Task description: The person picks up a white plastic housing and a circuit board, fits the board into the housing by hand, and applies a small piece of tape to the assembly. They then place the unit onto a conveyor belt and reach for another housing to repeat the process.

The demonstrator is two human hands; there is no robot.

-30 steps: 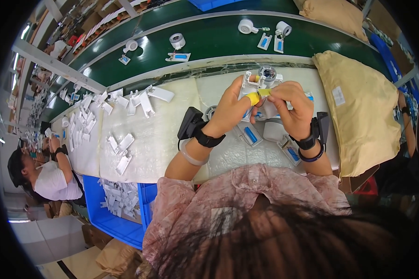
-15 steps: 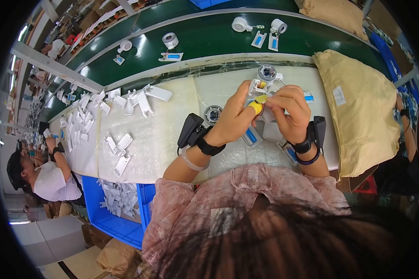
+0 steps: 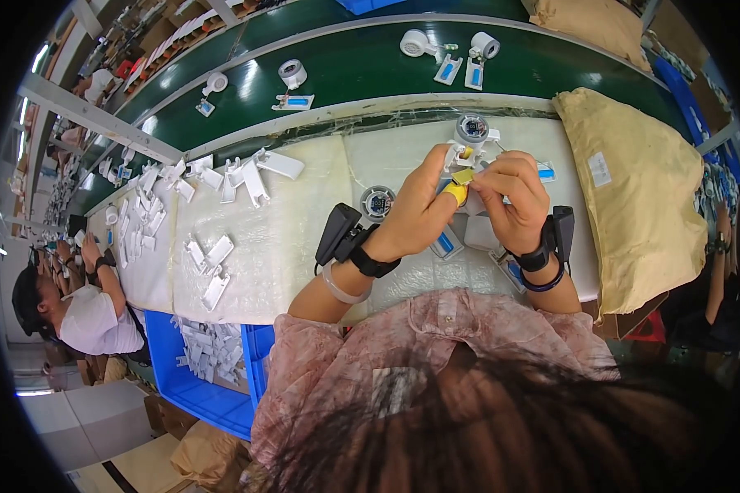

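Note:
My left hand (image 3: 413, 212) is closed around the lower part of a white device with a grey-ringed round head (image 3: 472, 128), which points away from me. Yellow material covers its thumb tip. Just past that thumb is a small yellow-green block (image 3: 463, 176), pinched at its right edge by the fingertips of my right hand (image 3: 514, 197). Another round grey-ringed head (image 3: 377, 203) lies beside my left wrist. White plates with blue cylinders, one a blue-celled plate (image 3: 446, 244), rest under and between my hands, partly hidden.
Loose white plastic pieces (image 3: 255, 177) are spread over the left of the table. Beyond it, a green conveyor belt (image 3: 353, 70) carries several white round-headed units. A brown paper sack (image 3: 633, 205) stands at right, a blue bin (image 3: 189, 382) of white parts at lower left. People sit on both sides.
The units on the conveyor have shifted slightly left. My hands stay almost in place, fingers still at the yellow-green block. The people at left and right have moved their hands.

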